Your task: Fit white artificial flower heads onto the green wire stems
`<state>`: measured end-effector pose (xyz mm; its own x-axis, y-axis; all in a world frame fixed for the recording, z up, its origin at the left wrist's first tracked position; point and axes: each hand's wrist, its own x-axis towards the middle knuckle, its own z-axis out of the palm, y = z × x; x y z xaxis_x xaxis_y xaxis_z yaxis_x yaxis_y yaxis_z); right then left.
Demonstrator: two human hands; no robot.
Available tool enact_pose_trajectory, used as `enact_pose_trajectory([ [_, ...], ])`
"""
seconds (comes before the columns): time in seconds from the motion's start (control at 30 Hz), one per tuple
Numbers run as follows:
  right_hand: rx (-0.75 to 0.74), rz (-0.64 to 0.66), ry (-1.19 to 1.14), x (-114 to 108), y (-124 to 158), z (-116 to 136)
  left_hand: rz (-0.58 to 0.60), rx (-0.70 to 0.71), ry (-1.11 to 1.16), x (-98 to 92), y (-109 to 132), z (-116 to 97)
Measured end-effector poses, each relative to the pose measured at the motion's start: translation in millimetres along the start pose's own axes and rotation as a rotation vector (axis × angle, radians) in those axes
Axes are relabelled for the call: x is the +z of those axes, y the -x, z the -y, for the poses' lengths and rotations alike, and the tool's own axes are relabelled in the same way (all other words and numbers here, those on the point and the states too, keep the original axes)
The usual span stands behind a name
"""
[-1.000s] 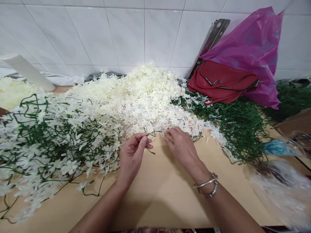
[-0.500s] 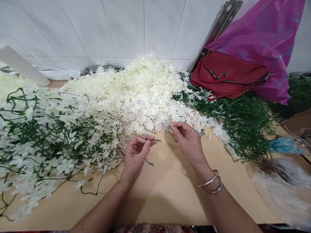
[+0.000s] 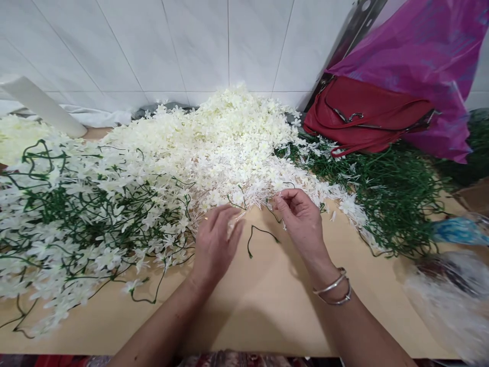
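My left hand (image 3: pixel 217 240) is at the front edge of a heap of white artificial flowers (image 3: pixel 229 132). Its thumb stands apart from the curled fingers, with thin white stalks showing between them; I see no firm hold. My right hand (image 3: pixel 301 216) pinches a small white flower piece (image 3: pixel 284 224) by its thin stalk, mostly hidden by the fingers. Between the hands a bent green plastic stem (image 3: pixel 262 229) lies loose on the table (image 3: pixel 260 295). Two other green stems lie at the heap's edge near my fingertips.
White flowers on green stems (image 3: pixel 91 219) pile up on the left. To the right lie bare green stems (image 3: pixel 397 199), a red handbag (image 3: pixel 370 114), a purple plastic bag (image 3: pixel 431 61) and clear plastic (image 3: pixel 446 300). A white roll (image 3: pixel 46 107) leans at the back left.
My left hand has let go of the green stem, which now lies on the table, and has moved to the white stalks. My right hand stays pinched in nearly the same place.
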<state>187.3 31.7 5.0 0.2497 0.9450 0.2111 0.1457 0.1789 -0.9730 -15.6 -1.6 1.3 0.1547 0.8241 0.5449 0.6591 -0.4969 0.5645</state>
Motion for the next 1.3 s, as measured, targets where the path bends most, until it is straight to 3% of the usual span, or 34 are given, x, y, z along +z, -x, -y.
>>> enact_pose_trajectory([
  [0.13, -0.048, 0.022, 0.045, 2.4, 1.8, -0.2, -0.031, -0.069, -0.297, -3.2, -9.4, 17.6],
  [0.4, -0.061, 0.026, 0.080, 2.8, 2.7, -5.3, -0.054, -0.124, -0.233, -0.8, -16.7, 35.7],
  [0.53, -0.080, 0.024, 0.070, 5.2, 5.0, -3.3, -0.203, -0.208, 0.074, -8.1, -20.2, 24.4],
  [0.7, -0.021, 0.095, -0.019, 12.4, 10.7, -1.1, -0.246, -0.638, 0.756, -5.1, -25.7, 7.3],
  [0.8, 0.032, 0.139, -0.081, 15.3, 12.4, 1.2, -0.225, -0.783, 0.975, 3.0, -25.6, 3.9],
  [1.1, 0.011, 0.291, -0.220, 21.7, 16.6, 10.9, -0.106, -0.677, 0.964, 13.1, -19.1, -9.9],
  [1.3, 0.063, 0.176, -0.184, 25.1, 18.0, 5.3, -0.068, -0.647, 0.927, 13.0, -17.0, -13.6],
])
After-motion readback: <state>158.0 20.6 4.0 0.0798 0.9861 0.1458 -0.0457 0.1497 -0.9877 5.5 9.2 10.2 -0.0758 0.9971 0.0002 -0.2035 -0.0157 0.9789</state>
